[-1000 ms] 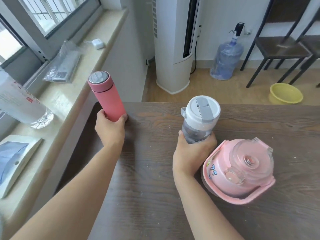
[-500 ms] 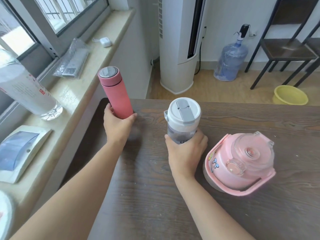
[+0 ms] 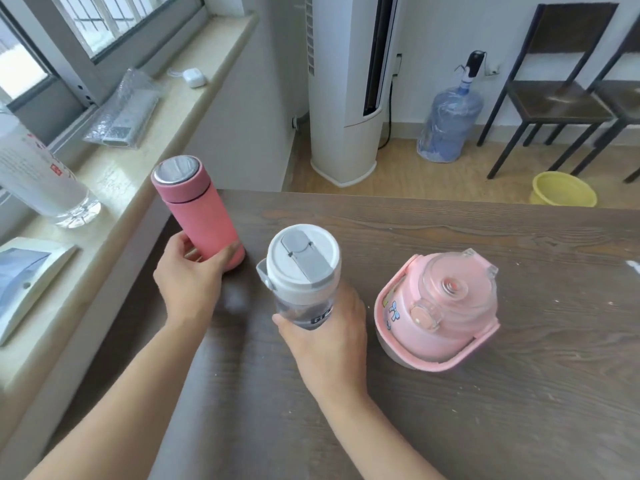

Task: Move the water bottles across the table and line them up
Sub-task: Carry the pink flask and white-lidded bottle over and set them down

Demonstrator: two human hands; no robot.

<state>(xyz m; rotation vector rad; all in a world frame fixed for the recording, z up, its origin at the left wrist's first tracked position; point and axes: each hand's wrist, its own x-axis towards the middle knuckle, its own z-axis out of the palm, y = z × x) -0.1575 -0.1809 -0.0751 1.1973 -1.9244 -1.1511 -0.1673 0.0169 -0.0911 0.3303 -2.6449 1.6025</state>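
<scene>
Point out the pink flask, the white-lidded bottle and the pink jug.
pink flask [image 3: 199, 216], head view, on its pink side wall.
white-lidded bottle [image 3: 304, 258], head view, on its grey flip cap.
pink jug [image 3: 453, 289], head view, on its clear lid.

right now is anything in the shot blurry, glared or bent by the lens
Head view: daylight from the window at left; a soft pale sheen on the table between the hands. The chair and sill lean and bow toward the edges, wide-angle distortion. The pink flask, white-lid bottle and pink jug are fairly sharp; the far right table edge smears.
</scene>
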